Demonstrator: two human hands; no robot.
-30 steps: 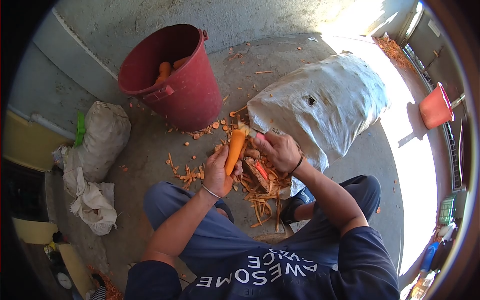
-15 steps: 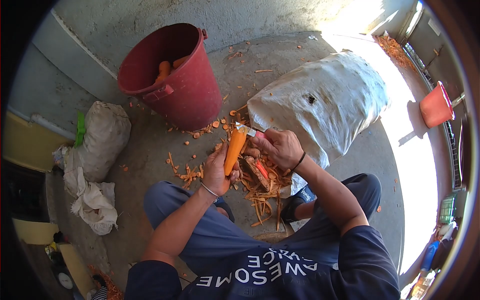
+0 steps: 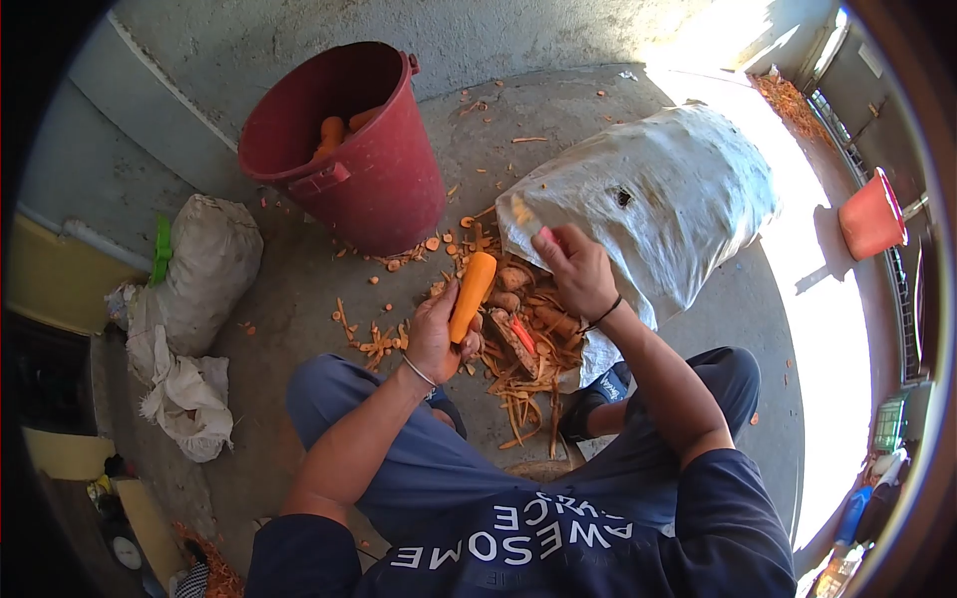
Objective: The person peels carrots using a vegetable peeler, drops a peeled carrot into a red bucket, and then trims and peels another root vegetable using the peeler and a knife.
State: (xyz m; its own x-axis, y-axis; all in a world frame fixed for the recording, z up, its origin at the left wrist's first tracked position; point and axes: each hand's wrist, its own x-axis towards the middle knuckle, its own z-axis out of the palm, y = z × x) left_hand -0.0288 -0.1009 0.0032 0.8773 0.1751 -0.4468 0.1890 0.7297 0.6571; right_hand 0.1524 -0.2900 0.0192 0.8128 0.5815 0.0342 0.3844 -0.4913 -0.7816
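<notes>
My left hand (image 3: 436, 334) is wrapped round a peeled carrot (image 3: 473, 294), which stands up at a tilt with its blunt end on top. To its upper right, my right hand (image 3: 581, 267) grips a small knife (image 3: 538, 237) by its red handle. The knife's blade is smeared by motion and apart from the carrot. Beneath both hands lies a heap of peelings (image 3: 538, 374) with several unpeeled carrots (image 3: 510, 279) among them. Another red-handled tool (image 3: 522, 336) rests on the heap, its kind unclear.
A dark red bucket (image 3: 399, 189) holding several carrots (image 3: 331, 135) stands at the upper left. A large white sack (image 3: 658, 199) lies to the right of the heap. Further off are a smaller sack (image 3: 209, 269) at left and an orange-red bucket (image 3: 872, 214) at far right.
My right hand has lifted the knife off the carrot's top end, up and to the right. The carrot stays in my left hand, its top now blunt and bare.
</notes>
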